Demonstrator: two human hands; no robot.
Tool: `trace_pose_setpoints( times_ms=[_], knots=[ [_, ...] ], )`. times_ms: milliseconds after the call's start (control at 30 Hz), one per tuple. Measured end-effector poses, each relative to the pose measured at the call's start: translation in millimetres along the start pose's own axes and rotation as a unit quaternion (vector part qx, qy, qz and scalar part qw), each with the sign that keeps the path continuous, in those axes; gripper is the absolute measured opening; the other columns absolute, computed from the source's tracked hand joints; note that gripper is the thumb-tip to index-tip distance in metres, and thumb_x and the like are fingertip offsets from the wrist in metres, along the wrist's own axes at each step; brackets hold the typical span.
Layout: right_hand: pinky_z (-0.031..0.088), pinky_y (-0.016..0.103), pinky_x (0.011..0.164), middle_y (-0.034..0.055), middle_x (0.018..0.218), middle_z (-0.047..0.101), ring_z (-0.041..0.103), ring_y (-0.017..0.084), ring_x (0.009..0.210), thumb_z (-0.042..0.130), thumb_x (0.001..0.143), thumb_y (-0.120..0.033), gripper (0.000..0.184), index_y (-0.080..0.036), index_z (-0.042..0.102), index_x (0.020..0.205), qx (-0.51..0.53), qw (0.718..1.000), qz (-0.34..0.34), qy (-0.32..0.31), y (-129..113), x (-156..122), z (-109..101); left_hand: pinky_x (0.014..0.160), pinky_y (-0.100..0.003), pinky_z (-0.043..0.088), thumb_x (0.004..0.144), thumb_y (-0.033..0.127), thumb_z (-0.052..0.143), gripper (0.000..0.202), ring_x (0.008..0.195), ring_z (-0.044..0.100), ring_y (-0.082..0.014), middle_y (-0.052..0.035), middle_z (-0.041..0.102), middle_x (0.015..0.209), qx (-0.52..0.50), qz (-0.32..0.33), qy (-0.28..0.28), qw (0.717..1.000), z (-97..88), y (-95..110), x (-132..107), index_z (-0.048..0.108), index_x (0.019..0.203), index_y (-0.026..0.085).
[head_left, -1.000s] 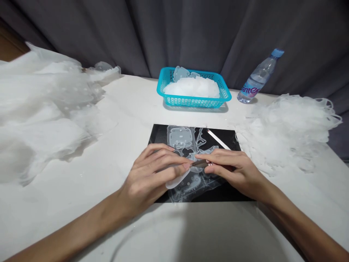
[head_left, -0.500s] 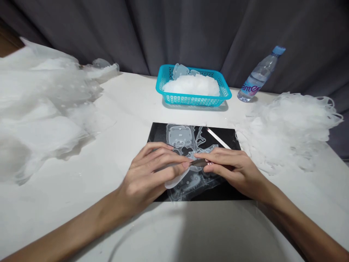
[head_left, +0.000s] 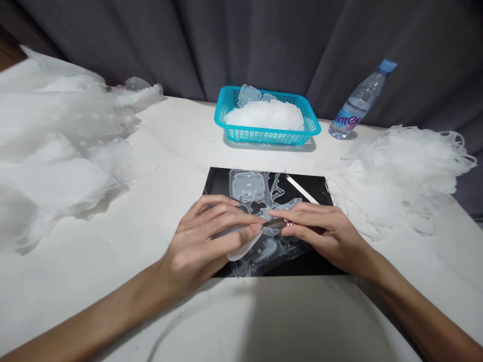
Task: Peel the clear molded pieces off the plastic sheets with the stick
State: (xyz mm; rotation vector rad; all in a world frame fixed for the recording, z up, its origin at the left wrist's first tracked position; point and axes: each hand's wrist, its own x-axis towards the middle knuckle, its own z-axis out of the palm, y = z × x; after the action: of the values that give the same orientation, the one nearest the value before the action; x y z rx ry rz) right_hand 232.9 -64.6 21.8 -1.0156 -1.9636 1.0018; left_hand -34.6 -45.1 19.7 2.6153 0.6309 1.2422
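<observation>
My left hand [head_left: 211, 236] is bent over a thin translucent piece [head_left: 243, 250], its thumb and forefinger closed on the edge; the palm side is hidden. My right hand [head_left: 324, 226] pinches a pair of dark pointed tweezers [head_left: 274, 223], whose tip meets my left fingertips. Beneath both hands, a clear moulded silicone-like sheet [head_left: 247, 185] with rounded shapes and cut-outs lies on a black mat [head_left: 317, 265]. A white strip [head_left: 302, 189] with a dark end lies slantwise on the mat, beyond my right hand.
A turquoise basket [head_left: 267, 134] holding white translucent pieces stands at the back, with a water bottle [head_left: 350, 108] to its right. Heaps of translucent sheets [head_left: 68, 151] cover the left side; a tangled pile of thin offcuts [head_left: 403, 176] lies right. A grey curtain [head_left: 264, 40] hangs behind the table.
The view has shifted very slightly. Both hands, the tweezers and the translucent piece keep almost the same position.
</observation>
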Motion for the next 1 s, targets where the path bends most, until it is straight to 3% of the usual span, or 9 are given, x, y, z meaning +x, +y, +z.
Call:
trace_pose_setpoints(
  times_ms=[133,633,900,1000],
  knots=[
    [0.056,0.027,0.081,0.003,0.101,0.079,0.067,0.014,0.085,0.066,0.102,-0.027,0.028,-0.027,0.076,0.128,-0.001,1.0,0.005,-0.001,-1.2,-0.1,-0.1,0.091,-0.04,0.057,0.099,0.012,0.067,0.023,0.086,0.079,-0.016,-0.0024,0.083,0.11,-0.004,-0.009,-0.001,1.0,-0.2,0.0,0.2,0.068,0.118,0.026],
    [0.054,0.02,0.083,-0.0005,0.111,0.08,0.067,0.009,0.087,0.067,0.1,-0.017,0.03,-0.026,0.077,0.127,-0.002,1.0,-0.027,0.0,-3.0,2.0,0.3,0.094,-0.04,0.056,0.097,0.01,0.07,0.023,0.089,0.078,-0.0165,-0.0057,0.083,0.109,-0.01,0.002,0.009,1.0,1.8,-1.0,-1.5,0.068,0.118,0.02],
    [0.053,0.023,0.08,0.001,0.106,0.079,0.065,0.011,0.085,0.068,0.1,-0.021,0.026,-0.024,0.078,0.124,0.0,1.0,-0.01,0.002,-4.1,3.5,2.1,0.095,-0.04,0.056,0.096,0.007,0.069,0.021,0.089,0.078,-0.0172,-0.0081,0.082,0.11,-0.019,0.008,0.004,1.0,1.6,-1.0,-1.3,0.07,0.115,0.017],
    [0.052,0.023,0.075,0.0005,0.095,0.078,0.063,0.011,0.079,0.068,0.1,-0.021,0.026,-0.023,0.079,0.123,0.005,1.0,-0.001,0.018,-4.5,4.7,1.1,0.094,-0.04,0.055,0.095,0.006,0.07,0.023,0.088,0.078,-0.0175,-0.0088,0.082,0.109,-0.023,0.009,0.001,1.0,2.0,-0.7,-0.1,0.07,0.116,0.016]
  ],
)
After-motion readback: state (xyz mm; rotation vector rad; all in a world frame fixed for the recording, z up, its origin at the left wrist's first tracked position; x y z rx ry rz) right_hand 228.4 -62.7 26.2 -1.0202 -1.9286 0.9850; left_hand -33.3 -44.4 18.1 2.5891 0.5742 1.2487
